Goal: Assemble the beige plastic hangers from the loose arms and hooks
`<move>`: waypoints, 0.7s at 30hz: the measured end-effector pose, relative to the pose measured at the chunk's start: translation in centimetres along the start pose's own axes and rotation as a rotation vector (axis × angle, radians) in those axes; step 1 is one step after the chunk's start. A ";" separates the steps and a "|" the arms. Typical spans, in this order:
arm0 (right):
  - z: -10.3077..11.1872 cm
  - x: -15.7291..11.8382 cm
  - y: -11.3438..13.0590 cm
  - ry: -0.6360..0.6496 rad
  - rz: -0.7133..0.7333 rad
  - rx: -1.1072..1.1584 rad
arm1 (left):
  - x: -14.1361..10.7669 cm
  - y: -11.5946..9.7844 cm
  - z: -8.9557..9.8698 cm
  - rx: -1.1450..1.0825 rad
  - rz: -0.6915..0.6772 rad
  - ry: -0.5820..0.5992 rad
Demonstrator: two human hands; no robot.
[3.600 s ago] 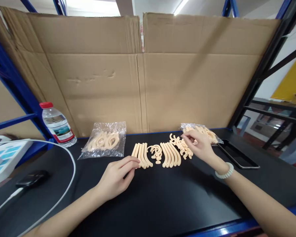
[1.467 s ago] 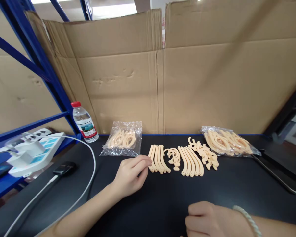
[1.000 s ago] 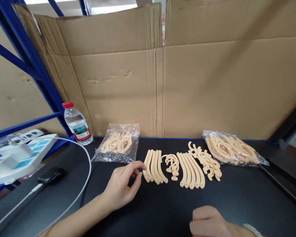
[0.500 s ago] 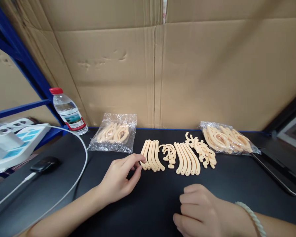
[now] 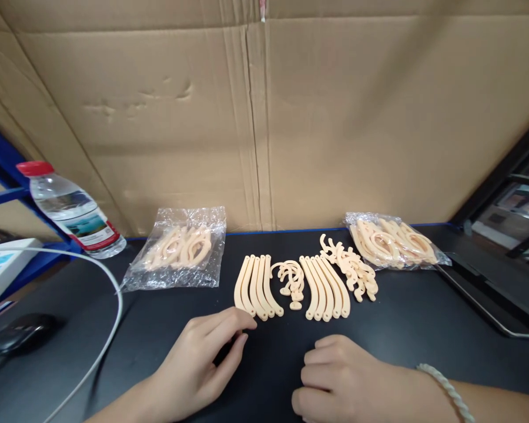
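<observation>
Left hand: low over the table, back upward, fingers loosely bent, thumb apart from the index; we see nothing gripped. Index fingertip at the near end of the left row of curved strips; contact we cannot tell.
Right hand: loosely fisted, knuckles forward, near the right row of curved strips; whether it encloses anything, we cannot tell.
Strips: pale cream, slender, holes at near ends, ranged side by side on the black table, small hooked pieces between the rows.
</observation>
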State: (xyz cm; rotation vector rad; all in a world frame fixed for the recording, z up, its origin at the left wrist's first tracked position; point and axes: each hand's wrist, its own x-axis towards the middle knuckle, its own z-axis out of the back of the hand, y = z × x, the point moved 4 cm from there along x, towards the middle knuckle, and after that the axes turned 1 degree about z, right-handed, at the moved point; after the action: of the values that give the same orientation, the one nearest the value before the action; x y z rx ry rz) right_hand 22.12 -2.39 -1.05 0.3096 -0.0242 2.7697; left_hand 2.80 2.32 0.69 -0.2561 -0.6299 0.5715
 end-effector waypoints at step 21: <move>0.4 -0.1 -0.3 -0.001 -0.048 0.146 | 0.1 0.1 -0.1 -0.058 0.030 -0.008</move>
State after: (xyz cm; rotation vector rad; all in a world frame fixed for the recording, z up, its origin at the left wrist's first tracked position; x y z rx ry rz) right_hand 22.39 -2.19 -0.69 0.3436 0.1834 2.7288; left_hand 2.84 2.46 0.63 -0.3184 -0.6523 0.5835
